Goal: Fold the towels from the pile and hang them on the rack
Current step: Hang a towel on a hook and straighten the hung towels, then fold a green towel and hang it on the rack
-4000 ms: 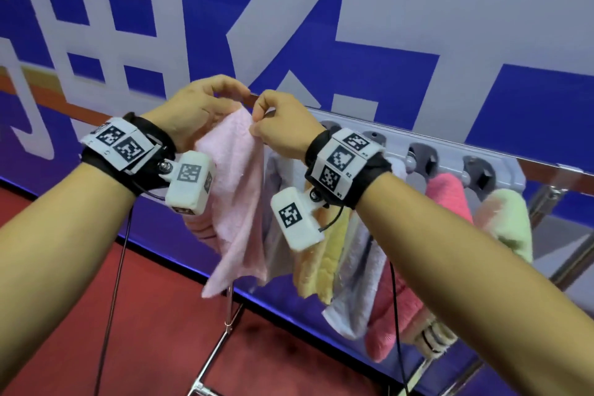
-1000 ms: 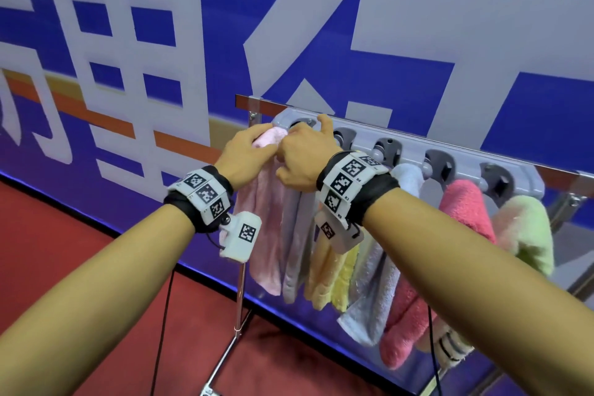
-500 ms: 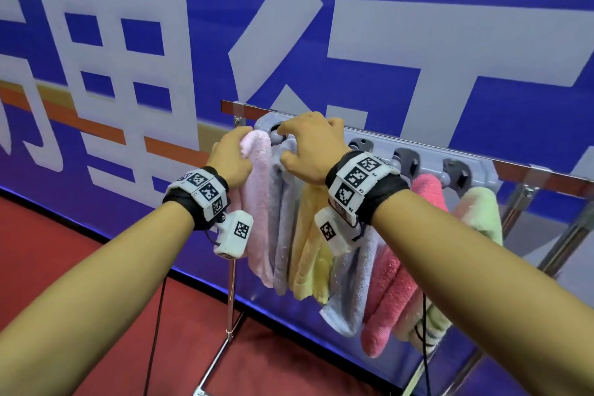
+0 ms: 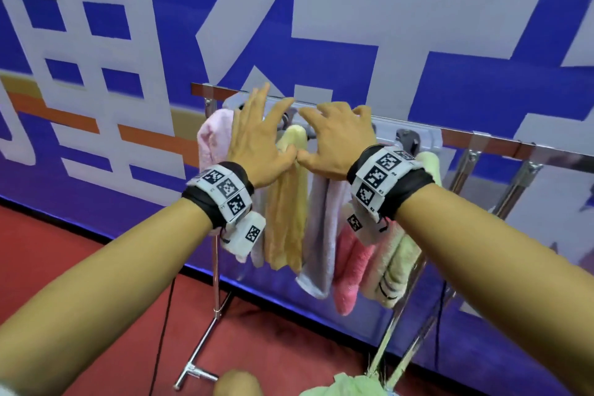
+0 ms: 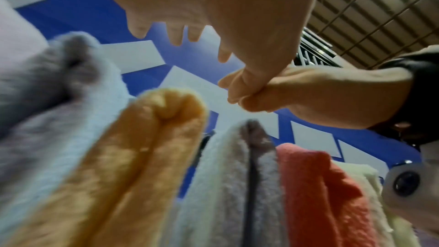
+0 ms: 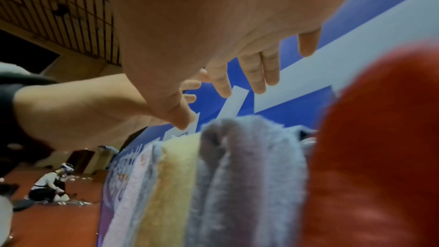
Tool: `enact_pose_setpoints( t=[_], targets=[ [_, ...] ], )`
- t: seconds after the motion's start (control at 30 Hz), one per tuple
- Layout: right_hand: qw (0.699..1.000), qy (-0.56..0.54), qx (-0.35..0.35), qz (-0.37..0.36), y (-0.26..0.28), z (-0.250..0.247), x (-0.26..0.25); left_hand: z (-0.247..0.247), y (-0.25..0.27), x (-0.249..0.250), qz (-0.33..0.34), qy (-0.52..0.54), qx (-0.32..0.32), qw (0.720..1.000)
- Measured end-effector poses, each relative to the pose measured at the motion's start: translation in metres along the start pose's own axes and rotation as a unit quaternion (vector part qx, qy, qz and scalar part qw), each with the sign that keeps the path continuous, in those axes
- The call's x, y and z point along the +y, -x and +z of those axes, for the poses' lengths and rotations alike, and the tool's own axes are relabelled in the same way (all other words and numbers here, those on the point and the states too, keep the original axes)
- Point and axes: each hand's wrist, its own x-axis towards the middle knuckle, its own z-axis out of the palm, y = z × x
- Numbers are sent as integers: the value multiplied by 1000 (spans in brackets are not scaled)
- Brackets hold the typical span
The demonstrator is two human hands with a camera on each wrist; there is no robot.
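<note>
Plainly, the pink towel [image 4: 213, 138] hung at the left end of the rack [image 4: 456, 138], its long axis dropping straight down from its hook, with the yellow towel [image 4: 287, 199], the grey towel [image 4: 321, 228] and the coral towel [image 4: 350, 264] in a row toward the right end. We held both hands just in front of that row, neither gripping anything. Our left hand [image 4: 257, 138] had its fingers spread and straight, just right of the pink towel and nearer to it; our right hand [image 4: 334, 141] was likewise released, its fingers relaxed above the grey towel. The thumbs touched. We judged this towel hung. A pale green towel [image 4: 347, 386] lay low at the bottom edge of the head view, below and behind our hands, so the coming reach would turn down and back, and our right hand seemed nearer.
</note>
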Motion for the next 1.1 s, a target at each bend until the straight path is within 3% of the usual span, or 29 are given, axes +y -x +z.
enact_pose_setpoints(
  t=[0.33, 0.47, 0.6, 0.7, 0.83, 0.97, 1.1],
  targets=[
    [989, 91, -51, 104, 101, -41, 90, 29, 15, 113, 118, 37, -79, 989],
    [988, 64, -72, 123, 159, -47, 111, 49, 53, 155, 200, 77, -121, 969],
    [979, 64, -139, 134, 228, -24, 130, 85, 110, 180, 258, 107, -155, 948],
    [966, 65, -206, 140, 279, 4, 146, 123, 159, 188, 251, 116, -214, 937],
    [951, 43, -263, 157, 333, 46, 163, 174, 206, 186, 196, 64, -347, 915],
    [928, 5, -325, 183, 378, 94, 174, 221, 232, 172, 172, 8, -387, 906],
    [898, -28, -394, 194, 421, 147, 182, 264, 265, 151, 170, -98, -466, 863]
  ],
)
